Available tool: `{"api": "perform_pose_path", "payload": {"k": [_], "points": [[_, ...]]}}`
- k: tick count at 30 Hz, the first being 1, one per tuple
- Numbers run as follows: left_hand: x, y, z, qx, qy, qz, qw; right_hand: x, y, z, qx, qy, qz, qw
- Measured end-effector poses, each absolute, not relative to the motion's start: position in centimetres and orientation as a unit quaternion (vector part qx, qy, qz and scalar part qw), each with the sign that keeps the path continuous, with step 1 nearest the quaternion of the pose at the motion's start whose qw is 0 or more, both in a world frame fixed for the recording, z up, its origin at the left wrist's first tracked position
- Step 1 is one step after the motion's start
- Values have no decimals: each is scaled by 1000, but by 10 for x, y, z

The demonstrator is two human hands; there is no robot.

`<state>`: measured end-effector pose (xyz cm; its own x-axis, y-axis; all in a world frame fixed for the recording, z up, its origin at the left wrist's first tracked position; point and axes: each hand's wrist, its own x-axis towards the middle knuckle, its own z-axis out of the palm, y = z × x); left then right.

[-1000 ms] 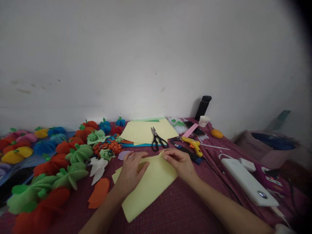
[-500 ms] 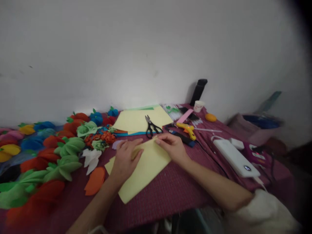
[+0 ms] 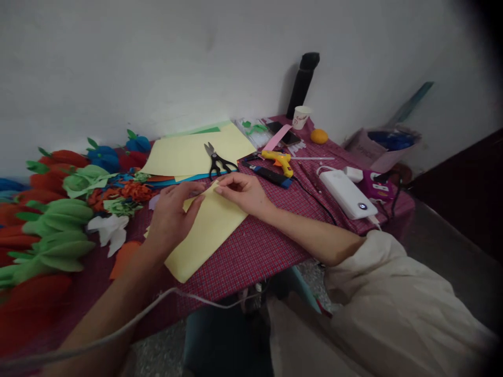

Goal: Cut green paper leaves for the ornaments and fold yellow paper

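A pale yellow sheet [image 3: 206, 230], felt or stiff paper, lies slantwise on the tablecloth with its upper edge raised between my hands. My right hand [image 3: 245, 195] pinches its top corner between thumb and fingers. Over the left part of the sheet, my left hand [image 3: 173, 212] holds the edge, thumb and fingers bent around it. Just beyond the hands, black-handled scissors [image 3: 216, 159] rest partly open on larger yellow sheets [image 3: 181, 154]. An orange cut piece [image 3: 124, 256] is partly hidden by my left forearm.
Red, green and blue pumpkin-like felt shapes [image 3: 58, 214] crowd the left side, beside orange and green scraps [image 3: 135, 191]. Toward the right are a yellow glue gun [image 3: 278, 159], a white power bank [image 3: 346, 193], a purple power strip [image 3: 376, 186], a paper cup [image 3: 301, 118] and an orange fruit [image 3: 319, 136].
My view has tilted down and turned right, so the table things appear higher and farther left. Both hands keep hold of the yellow sheet, nearly unchanged in pose.
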<state>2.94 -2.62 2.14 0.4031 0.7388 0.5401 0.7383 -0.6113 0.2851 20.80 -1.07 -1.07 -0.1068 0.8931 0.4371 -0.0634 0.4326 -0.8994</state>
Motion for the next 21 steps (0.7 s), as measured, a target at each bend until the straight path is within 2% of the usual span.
{"api": "perform_pose_path", "payload": {"k": [5,13,21], "points": [[39,-18,28,831,452,324,18,211,-7,-9,-329,-597,409,606],[51,-9,22,816,452,359,14,213,0,-8,-310,-533,470,632],[50,-12,21,829,432,355,-27,214,0,-11,-386,-565,427,591]]}}
